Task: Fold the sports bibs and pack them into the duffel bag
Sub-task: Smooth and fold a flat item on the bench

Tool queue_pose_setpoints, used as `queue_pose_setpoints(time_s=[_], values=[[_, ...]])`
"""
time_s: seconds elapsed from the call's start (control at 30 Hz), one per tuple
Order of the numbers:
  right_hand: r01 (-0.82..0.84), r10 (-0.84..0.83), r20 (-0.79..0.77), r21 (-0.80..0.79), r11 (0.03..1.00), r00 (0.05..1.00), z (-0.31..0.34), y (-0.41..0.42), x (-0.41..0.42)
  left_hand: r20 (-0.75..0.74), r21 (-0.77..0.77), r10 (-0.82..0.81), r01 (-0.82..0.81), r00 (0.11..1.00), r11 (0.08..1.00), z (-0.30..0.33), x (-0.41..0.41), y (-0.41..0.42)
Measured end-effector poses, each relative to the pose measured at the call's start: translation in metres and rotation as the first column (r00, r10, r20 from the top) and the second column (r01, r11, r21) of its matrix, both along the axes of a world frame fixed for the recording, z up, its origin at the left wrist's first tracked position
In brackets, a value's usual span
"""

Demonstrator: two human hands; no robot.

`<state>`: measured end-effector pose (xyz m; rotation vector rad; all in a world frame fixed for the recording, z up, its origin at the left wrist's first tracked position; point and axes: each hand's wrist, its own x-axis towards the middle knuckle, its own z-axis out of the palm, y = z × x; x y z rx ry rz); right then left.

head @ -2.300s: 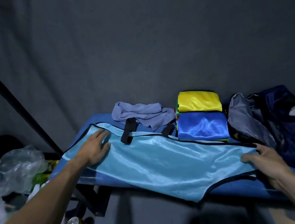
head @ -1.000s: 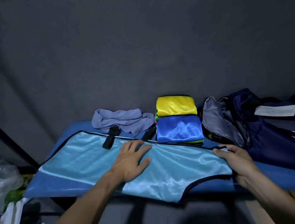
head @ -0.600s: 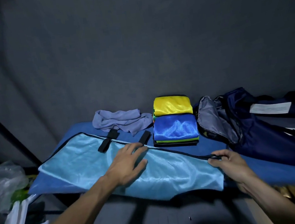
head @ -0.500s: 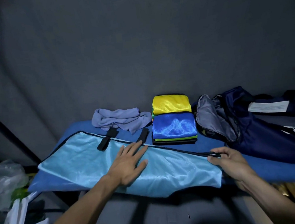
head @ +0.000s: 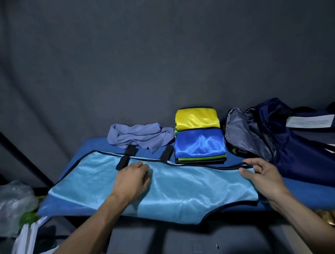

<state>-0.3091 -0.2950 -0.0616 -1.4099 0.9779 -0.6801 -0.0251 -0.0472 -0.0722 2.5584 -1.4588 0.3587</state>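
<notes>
Folding the light-blue bib [head: 169, 191], spread just before the folded stack [head: 199, 137]: our left hand [head: 132, 182] presses it with curled fingers, right hand [head: 261, 173] pinches its black edge. Stack done; this bib unfinished, nothing visibly packed in duffel bag [head: 303, 153] beside the stack.

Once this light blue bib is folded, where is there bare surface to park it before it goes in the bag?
Bare blue table shows left of the grey cloth, behind the light blue bib. Another strip lies front right, between the right hand and the duffel bag. The back middle is crowded by the folded stack.
</notes>
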Motion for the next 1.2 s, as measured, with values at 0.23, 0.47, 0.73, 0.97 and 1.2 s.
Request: queue_pose_setpoints(time_s=[0.23, 0.47, 0.73, 0.97, 1.2], values=[[-0.008, 0.008, -0.023, -0.017, 1.0, 1.0, 0.004, -0.004, 0.01, -0.016, 0.145, 0.133, -0.13, 0.991, 0.981, 0.002, 0.032, 0.019], [-0.003, 0.003, -0.022, 0.017, 1.0, 1.0, 0.006, -0.004, 0.01, -0.258, 0.142, 0.018, 0.019, 0.966, 0.99, -0.002, 0.075, -0.007], [-0.029, 0.029, -0.036, 0.012, 1.0, 0.999, 0.002, -0.01, 0.01, -0.464, -0.216, 0.257, -0.389, 0.848, 0.896, 0.011, 0.113, -0.028], [-0.039, 0.041, -0.077, 0.025, 0.999, 0.996, 0.002, -0.01, 0.014, -0.497, 0.09, 0.477, -0.503, 0.725, 0.859, -0.005, 0.128, -0.047], [-0.027, 0.03, -0.077, 0.052, 0.998, 0.997, 0.003, -0.011, 0.015, -0.711, -0.024, 0.399, -0.587, 0.579, 0.81, 0.001, 0.144, -0.059]])
